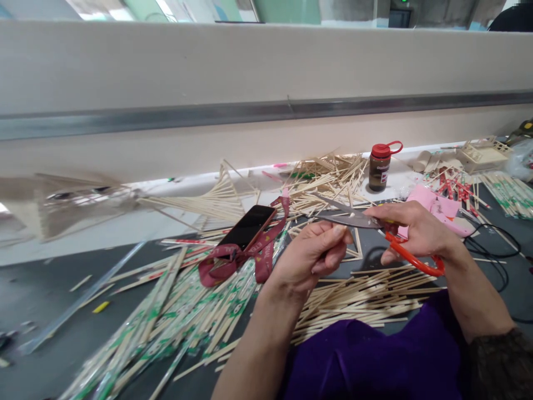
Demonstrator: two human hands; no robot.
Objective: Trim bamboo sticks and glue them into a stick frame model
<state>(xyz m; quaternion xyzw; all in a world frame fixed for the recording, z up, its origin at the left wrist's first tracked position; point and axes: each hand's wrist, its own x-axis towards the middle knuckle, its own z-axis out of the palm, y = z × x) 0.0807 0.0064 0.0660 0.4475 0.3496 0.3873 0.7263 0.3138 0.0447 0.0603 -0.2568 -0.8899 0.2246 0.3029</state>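
Observation:
My right hand (410, 228) is wrapped round a pair of scissors (366, 221) with orange handles. The blades point left and stand apart. Just below the blades, my left hand (322, 247) is closed in a pinch near the blade tips; what its fingertips hold is too small to make out. Loose wooden sticks (353, 300) lie under both hands, in front of a purple garment. Behind the hands is a heap of more sticks (328, 175). A triangular or square stick frame (357, 244) is partly hidden behind my left hand.
Left of the hands lie a phone (252, 225) with a red lanyard (264, 258) and green-printed packets of chopsticks (179, 322). A fan-shaped stick model (220, 194) stands behind. A red-capped bottle (378, 169), a pink item (452, 216) and black cables (495, 255) are at right.

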